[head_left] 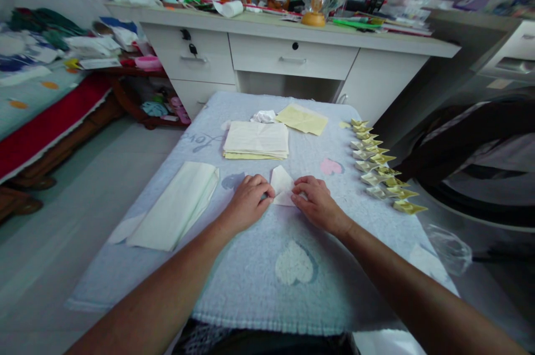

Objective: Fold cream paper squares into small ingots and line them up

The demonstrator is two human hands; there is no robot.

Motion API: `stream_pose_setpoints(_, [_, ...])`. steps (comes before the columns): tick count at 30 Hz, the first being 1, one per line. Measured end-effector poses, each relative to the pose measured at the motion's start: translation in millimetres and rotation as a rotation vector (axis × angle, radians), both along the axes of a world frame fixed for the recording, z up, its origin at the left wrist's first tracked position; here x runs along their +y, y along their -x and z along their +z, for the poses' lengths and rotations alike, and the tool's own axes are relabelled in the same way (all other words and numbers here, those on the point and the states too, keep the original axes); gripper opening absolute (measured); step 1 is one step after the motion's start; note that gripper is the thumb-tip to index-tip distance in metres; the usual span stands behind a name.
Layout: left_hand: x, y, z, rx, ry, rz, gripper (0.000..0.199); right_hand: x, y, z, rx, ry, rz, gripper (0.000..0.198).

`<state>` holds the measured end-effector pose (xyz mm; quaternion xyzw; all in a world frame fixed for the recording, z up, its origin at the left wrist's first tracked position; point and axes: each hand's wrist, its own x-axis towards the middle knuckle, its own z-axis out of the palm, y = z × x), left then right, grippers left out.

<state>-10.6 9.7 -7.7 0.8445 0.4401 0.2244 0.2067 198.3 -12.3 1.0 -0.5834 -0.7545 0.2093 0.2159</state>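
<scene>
Paper [281,182] on surface [251,282], part-folded, pointed top; edges lightly pinched, fingers nearly closed, left hand [253,196] and right hand [317,202]. Seemingly done: folded-paper row [376,178], right side. Apparently unfinished: this piece, flat stack [256,139] beyond.

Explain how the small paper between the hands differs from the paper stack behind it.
The paper stack is larger and thicker than the small paper. The small paper narrows at its far end; the paper stack is roughly rectangular. The left hand and right hand flank the small paper; neither touches the paper stack. Both look whitish on top.
</scene>
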Motion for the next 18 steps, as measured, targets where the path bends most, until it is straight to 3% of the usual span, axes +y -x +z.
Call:
stream_pose_setpoints(6, [0.6, 0.0, -0.2, -0.004, 0.024, -0.001, 0.01, -5.1, 17.9, -11.2, -0.058, -0.099, -0.126, 0.021])
stream_pose_setpoints(18, [1.6, -1.6, -2.5, 0.024, 0.017, 0.025, 0.01, -9.7, 23.0, -14.7, -0.147, -0.131, -0.238, 0.015])
